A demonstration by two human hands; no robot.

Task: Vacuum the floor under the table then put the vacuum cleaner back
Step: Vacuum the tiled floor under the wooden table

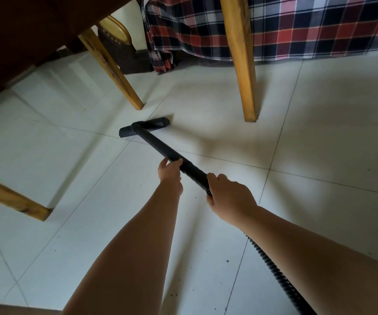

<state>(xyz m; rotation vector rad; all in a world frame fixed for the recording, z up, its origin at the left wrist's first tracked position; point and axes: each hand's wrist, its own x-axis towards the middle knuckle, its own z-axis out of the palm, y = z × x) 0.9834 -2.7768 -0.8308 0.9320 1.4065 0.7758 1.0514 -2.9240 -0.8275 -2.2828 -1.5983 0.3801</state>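
Note:
A black vacuum wand (160, 146) runs from my hands out to a flat black floor nozzle (154, 125) that rests on the white tiled floor (206, 123) between the wooden table legs. My left hand (169, 170) grips the wand from the left, further forward. My right hand (227, 194) grips the wand's rear end, where the ribbed black hose (272, 267) joins and trails off to the lower right. The vacuum's body is out of view.
Three yellow wooden table legs stand around the nozzle: one far left-centre (115, 71), one far right (243, 64), one near left (13, 198). The dark table underside (13, 30) fills the top left. A plaid cloth (308, 26) hangs to the floor behind. Small dark specks lie on the near tiles.

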